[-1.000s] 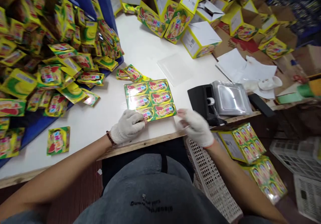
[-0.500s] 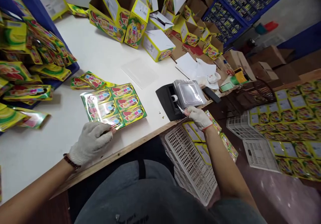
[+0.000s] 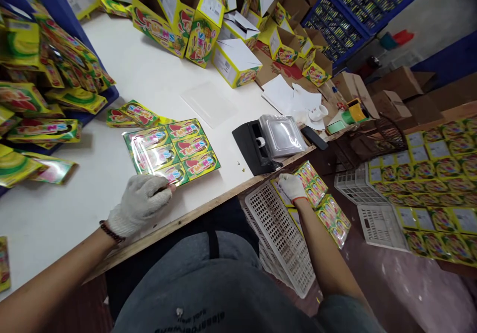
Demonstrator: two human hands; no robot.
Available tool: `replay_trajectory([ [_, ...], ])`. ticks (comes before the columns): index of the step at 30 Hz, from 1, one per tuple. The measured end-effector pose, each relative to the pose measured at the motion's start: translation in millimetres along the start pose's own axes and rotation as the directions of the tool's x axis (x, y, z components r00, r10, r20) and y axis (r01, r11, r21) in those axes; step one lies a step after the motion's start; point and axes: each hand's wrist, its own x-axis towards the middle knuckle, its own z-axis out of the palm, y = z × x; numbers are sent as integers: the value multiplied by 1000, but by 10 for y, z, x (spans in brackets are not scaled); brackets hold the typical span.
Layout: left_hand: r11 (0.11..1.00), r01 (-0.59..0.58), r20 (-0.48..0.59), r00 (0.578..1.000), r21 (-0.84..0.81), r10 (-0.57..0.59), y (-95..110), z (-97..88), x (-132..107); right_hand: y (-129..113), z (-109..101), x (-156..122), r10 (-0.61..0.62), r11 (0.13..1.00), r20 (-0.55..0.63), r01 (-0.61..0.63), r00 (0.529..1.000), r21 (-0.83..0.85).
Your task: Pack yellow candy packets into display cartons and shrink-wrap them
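Note:
On the white table lies a pack of several green and yellow fruit-print candy boxes (image 3: 192, 149) under a shiny clear plastic cover. My left hand (image 3: 143, 201), in a white knitted glove, pinches the pack's near corner between thumb and fingers. A black tape dispenser (image 3: 248, 149) with a white roll stands at the table's front edge. My right hand (image 3: 292, 187), also gloved, is just below that edge, over the crate, with its fingers curled together. Whatever its fingertips hold is hidden. Clear plastic covers (image 3: 283, 136) are stacked beside the dispenser.
A blue bin (image 3: 84, 35) of loose candy boxes stands at left. Open printed cartons (image 3: 160, 27) line the back. A white plastic crate (image 3: 274, 223) with packs is below the table edge. More packs (image 3: 439, 159) are stacked at right. A flat clear sheet (image 3: 208, 104) lies mid-table.
My right hand has dropped from the dispenser, where it was pulling a clear tape strip, to below the table edge. My left hand stays on the pack's corner.

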Motion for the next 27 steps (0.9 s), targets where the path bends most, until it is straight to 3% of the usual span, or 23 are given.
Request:
replay_trajectory([
  [4, 998, 41, 54, 998, -47, -38, 57, 40, -112, -127, 72, -205, 13, 1000, 181, -12, 983, -6],
  [7, 992, 60, 43, 997, -107, -56, 107, 44, -131, -504, 256, -502, -147, 980, 335, 91, 931, 178],
  [9, 989, 77, 27, 997, -124, -74, 138, 39, -117, -884, 452, -708, -319, 871, 382, 110, 868, 478],
  [11, 986, 102, 36, 995, -134, -98, 169, 33, -104, -1275, 682, -873, -419, 689, 401, -2, 814, 725],
  [13, 981, 131, 58, 991, -140, -124, 200, 28, -99, -1586, 914, -959, -449, 564, 433, -128, 782, 816],
  [15, 976, 156, 58, 987, -149, -149, 226, 25, -101, -1774, 1113, -959, -440, 518, 457, -197, 773, 832],
  [21, 968, 194, 71, 980, -157, -185, 251, -22, -57, -1874, 1366, -817, -383, 526, 477, -238, 791, 817],
  [23, 973, 194, 199, 966, -128, -166, 252, -83, -1, -1861, 1385, -811, -375, 524, 489, -255, 788, 812],
  [25, 970, 217, 363, 917, -110, -164, 259, -153, 73, -1841, 1408, -815, -356, 515, 496, -277, 792, 811],
  [27, 961, 259, 462, 867, -99, -187, 276, -196, 148, -1818, 1439, -812, -346, 502, 502, -295, 793, 813],
])
